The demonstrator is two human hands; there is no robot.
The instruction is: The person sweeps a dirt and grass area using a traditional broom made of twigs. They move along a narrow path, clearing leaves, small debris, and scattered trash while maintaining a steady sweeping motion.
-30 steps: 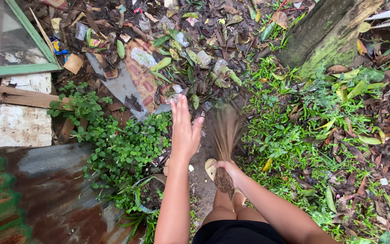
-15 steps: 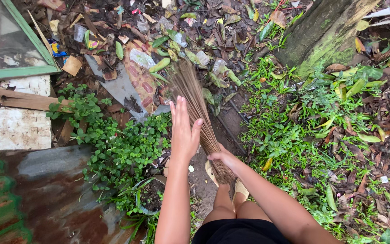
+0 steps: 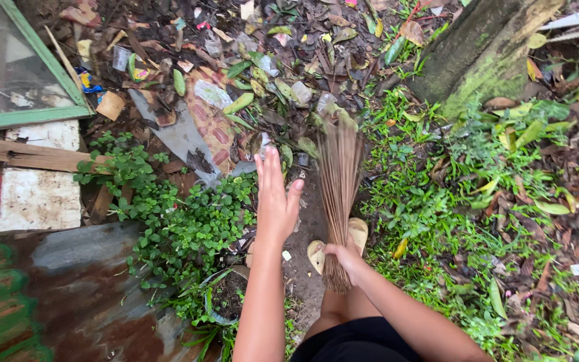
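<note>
Half a second ago your broom (image 3: pixel 338 181) leaned left over the trash; now it points almost straight ahead, so your sweep has swung back across the dirt path (image 3: pixel 306 221). Your right hand (image 3: pixel 344 256) is closed tight around its bound end, just above your sandals (image 3: pixel 356 234). Your left hand (image 3: pixel 276 201) floats beside it, fingers straight and a little apart, holding nothing. The broom is a bundle of thin brown sticks, fanning out toward the leaves (image 3: pixel 256 87).
</note>
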